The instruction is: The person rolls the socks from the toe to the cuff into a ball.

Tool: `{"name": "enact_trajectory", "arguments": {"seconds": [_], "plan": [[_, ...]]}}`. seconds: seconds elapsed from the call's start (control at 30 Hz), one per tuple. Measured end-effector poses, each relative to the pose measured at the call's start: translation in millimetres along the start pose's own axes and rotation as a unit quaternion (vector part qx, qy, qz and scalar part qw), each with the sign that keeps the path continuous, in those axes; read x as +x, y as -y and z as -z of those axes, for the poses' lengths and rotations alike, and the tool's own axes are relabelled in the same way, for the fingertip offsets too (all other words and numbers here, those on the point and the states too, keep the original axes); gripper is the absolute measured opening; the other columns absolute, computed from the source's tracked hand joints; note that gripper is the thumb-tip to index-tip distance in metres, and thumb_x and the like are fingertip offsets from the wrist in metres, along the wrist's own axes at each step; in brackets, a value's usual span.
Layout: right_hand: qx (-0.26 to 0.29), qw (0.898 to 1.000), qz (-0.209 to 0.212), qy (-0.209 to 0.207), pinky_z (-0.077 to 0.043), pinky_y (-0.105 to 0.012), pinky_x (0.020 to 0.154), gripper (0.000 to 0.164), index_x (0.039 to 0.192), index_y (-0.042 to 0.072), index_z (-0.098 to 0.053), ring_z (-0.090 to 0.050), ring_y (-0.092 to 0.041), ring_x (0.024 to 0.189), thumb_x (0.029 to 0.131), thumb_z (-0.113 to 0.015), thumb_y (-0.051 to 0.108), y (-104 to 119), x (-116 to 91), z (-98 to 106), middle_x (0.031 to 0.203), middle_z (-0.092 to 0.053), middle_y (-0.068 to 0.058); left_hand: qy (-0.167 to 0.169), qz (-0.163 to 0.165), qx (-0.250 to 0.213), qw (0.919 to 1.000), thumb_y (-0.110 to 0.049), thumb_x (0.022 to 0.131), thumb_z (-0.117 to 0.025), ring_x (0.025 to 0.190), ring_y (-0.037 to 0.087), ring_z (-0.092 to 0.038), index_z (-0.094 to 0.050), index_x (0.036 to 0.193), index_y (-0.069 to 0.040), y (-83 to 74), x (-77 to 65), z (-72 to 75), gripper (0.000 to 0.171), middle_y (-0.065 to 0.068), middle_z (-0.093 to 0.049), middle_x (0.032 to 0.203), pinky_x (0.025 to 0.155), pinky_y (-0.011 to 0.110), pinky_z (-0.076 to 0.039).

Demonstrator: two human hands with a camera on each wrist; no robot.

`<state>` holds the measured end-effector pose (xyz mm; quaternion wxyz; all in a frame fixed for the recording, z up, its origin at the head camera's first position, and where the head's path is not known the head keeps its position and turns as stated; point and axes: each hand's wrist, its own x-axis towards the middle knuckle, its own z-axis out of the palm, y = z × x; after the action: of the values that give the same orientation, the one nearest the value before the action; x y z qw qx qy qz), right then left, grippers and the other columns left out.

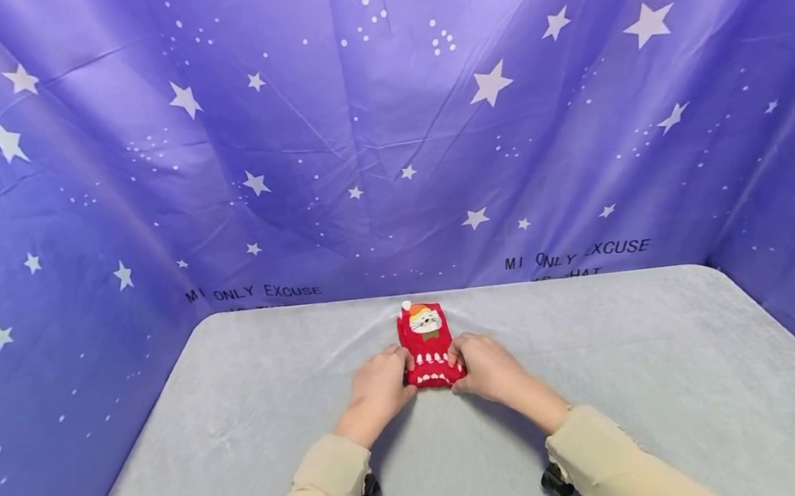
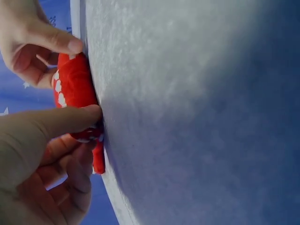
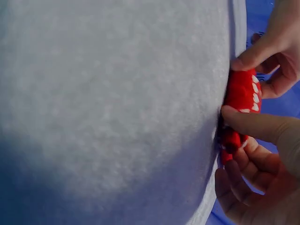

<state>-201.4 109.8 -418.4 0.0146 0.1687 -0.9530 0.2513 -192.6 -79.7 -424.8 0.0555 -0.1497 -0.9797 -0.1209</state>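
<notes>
A red sock [image 1: 429,344] with a white cat face, an orange hat and rows of small white patterns lies at the far middle of the table, its near end folded or rolled into a thick edge. My left hand [image 1: 381,382] pinches the left side of that near end between thumb and fingers. On the right side, my right hand [image 1: 488,364] grips it the same way. Both wrist views show the thumbs low against the near edge of the red roll [image 2: 77,82] and the fingers over its top. Whether one sock or a pair lies there, I cannot tell.
The grey cloth-covered table [image 1: 241,429] has rounded far corners. Blue-purple curtains [image 1: 354,122] with white stars and black lettering stand behind it and along both sides. Black wrist devices [image 1: 557,482] sit under the beige sleeves [image 1: 612,453].
</notes>
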Motion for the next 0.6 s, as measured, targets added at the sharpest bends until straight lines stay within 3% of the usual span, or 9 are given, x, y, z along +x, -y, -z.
{"name": "enact_trajectory", "arguments": {"seconds": [0.3,0.6], "plan": [[0.011,0.998,0.024,-0.051,-0.047,-0.029,0.068,0.028,0.08,0.012,-0.063,-0.053,-0.011,0.073,0.065,-0.084,0.001,-4,-4,-3,0.082,-0.061,0.002,-0.026,0.001,-0.02,0.9995,-0.023,0.074,-0.084,0.088,0.017,-0.06,-0.063,0.086,-0.02,2.9,-3.5,1.5,0.025,-0.005,-0.066,0.097,0.068,0.034,-0.055],[0.068,0.997,0.02,-0.016,-0.05,-0.023,0.067,0.023,0.084,0.012,-0.067,-0.06,-0.009,0.074,0.071,-0.084,0.005,-6,-12,6,0.08,-0.067,0.002,-0.013,0.001,-0.103,0.9946,-0.023,0.077,-0.082,0.078,0.012,-0.064,-0.065,0.088,-0.026,9.2,-11.1,6.4,0.02,-0.007,-0.073,0.09,0.059,0.028,-0.047]]}}
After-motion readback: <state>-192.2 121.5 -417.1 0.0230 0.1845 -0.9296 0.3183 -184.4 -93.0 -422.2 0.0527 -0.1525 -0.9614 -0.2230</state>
